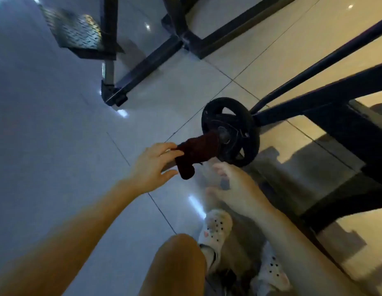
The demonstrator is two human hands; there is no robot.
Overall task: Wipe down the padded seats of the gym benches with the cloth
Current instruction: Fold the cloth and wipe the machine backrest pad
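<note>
A dark red cloth point(196, 153) hangs draped over the end of a bar that carries a black weight plate point(230, 131). My left hand point(152, 167) reaches in from the left with its fingers straight. Its fingertips touch the cloth's near end and the thumb is spread below. My right hand point(237, 189), blurred, has its fingers spread and holds nothing. It sits just below and right of the cloth, apart from it. No padded seat shows plainly in this view.
Black machine frames point(326, 116) cross the right side, and another frame base point(143, 69) lies at the top middle. A perforated metal footplate point(75, 30) stands at the top left. The floor is glossy tile point(47, 135). My feet in white clogs point(215, 227) are at the bottom.
</note>
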